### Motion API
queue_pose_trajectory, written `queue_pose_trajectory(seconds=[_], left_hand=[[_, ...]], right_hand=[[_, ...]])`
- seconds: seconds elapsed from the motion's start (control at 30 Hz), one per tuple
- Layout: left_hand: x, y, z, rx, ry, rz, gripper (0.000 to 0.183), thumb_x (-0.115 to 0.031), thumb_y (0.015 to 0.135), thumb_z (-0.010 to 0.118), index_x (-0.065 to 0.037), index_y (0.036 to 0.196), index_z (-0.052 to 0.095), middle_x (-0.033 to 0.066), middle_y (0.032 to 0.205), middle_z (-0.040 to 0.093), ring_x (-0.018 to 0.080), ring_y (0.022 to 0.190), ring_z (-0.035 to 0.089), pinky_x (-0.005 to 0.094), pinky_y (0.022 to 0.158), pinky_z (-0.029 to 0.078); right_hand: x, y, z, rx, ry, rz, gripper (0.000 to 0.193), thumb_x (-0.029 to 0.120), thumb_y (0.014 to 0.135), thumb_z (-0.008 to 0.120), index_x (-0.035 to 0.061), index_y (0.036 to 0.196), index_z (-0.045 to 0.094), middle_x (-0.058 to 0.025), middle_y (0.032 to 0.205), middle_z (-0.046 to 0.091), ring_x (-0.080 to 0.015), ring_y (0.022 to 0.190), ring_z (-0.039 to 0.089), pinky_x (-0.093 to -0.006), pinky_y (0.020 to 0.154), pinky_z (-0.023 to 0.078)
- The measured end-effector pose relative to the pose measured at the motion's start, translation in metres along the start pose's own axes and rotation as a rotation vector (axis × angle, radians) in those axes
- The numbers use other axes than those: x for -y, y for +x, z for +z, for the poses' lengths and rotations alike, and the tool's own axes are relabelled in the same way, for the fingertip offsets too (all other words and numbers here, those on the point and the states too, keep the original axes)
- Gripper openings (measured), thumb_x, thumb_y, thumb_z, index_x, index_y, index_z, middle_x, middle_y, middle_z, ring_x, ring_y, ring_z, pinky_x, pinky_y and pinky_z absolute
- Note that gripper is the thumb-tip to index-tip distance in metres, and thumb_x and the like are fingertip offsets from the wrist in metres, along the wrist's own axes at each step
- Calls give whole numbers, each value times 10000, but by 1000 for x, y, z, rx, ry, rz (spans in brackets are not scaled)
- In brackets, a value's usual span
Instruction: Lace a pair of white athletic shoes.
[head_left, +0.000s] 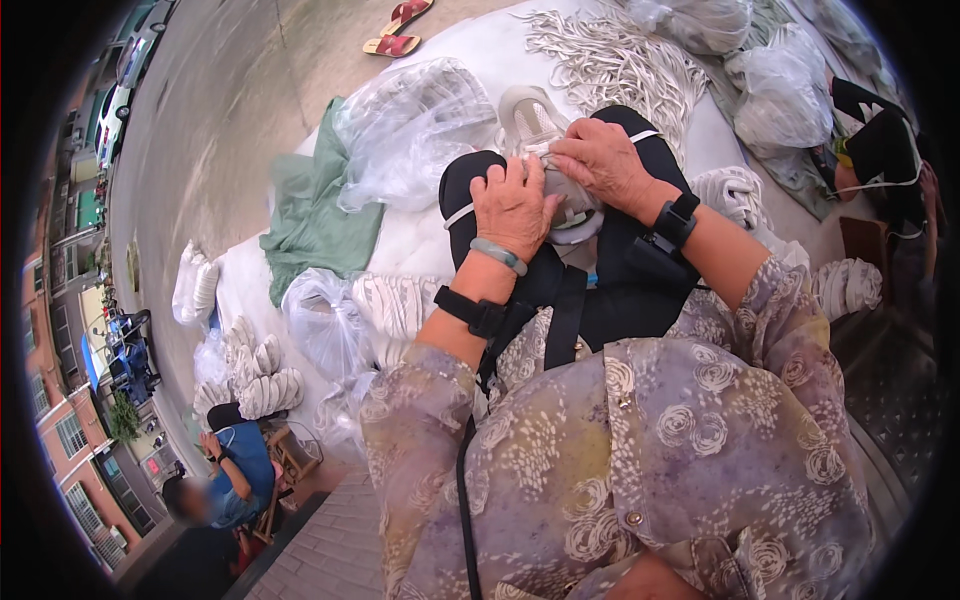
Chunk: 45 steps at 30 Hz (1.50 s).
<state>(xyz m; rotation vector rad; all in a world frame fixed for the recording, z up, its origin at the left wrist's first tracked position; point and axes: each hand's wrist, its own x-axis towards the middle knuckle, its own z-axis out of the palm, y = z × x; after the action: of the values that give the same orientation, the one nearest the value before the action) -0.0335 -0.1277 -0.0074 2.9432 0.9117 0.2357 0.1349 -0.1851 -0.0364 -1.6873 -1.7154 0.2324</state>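
A light grey-beige sneaker [533, 118] rests between my knees, its opening pointing away from me. My left hand [512, 208] lies on its left side, fingers bent over the edge of the lacing area. From the right, my right hand [603, 160] reaches over the shoe with thumb and fingers pinched together at the lacing. Both sets of fingertips nearly meet there. They cover the eyelets, and what the right fingertips pinch is too small to make out. Just beyond my right knee a heap of loose white shoelaces [630, 75] spreads over a white sheet.
Clear plastic bags of shoes [415, 120] lie on a green cloth [325, 215] at left. Stacked pale shoes [395, 305] sit beside my left arm. More bags [785, 95] stand at far right, near another person's leg. A seated person [235, 465] is at lower left. Red slippers [393, 45] lie far ahead.
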Motion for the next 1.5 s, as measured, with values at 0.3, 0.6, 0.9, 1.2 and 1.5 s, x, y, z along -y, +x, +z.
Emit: queue_pose_trajectory(seconds=[0.3,0.6,0.9,1.2,1.5], left_hand=[[6,0,-2,-2,-157,16,453,-251,669,659,-123,1083,526,38,900,521,234,831,510,379,702,361],[14,2,5,-14,-159,4,456,-221,645,637,-116,1075,526,48,872,526,239,838,508,385,718,358],[27,15,17,-32,-393,-30,505,-239,672,646,-58,1121,501,130,967,572,313,885,539,388,751,420],[20,9,8,2,-304,-24,453,-253,703,640,-52,1091,522,129,903,595,299,835,564,382,673,419],[24,5,4,-38,-260,-16,179,-216,768,573,-105,908,591,93,703,591,298,681,576,383,609,407]], right_hand=[[1,30,-1,139,-410,-392,68,117,698,566,114,638,535,-31,658,498,-203,671,533,-365,736,377],[15,43,-1,365,-706,-551,69,117,703,518,113,639,542,-27,642,493,-181,644,531,-377,739,368],[-4,42,10,225,-683,-508,68,140,725,520,126,688,576,4,669,541,-160,668,560,-346,672,367],[4,-8,-18,169,-218,-296,179,118,708,544,86,884,532,-53,774,503,-211,767,525,-328,701,360],[-4,-24,-32,303,-267,-43,48,130,782,507,91,763,485,-62,651,544,-276,638,542,-367,619,353]])
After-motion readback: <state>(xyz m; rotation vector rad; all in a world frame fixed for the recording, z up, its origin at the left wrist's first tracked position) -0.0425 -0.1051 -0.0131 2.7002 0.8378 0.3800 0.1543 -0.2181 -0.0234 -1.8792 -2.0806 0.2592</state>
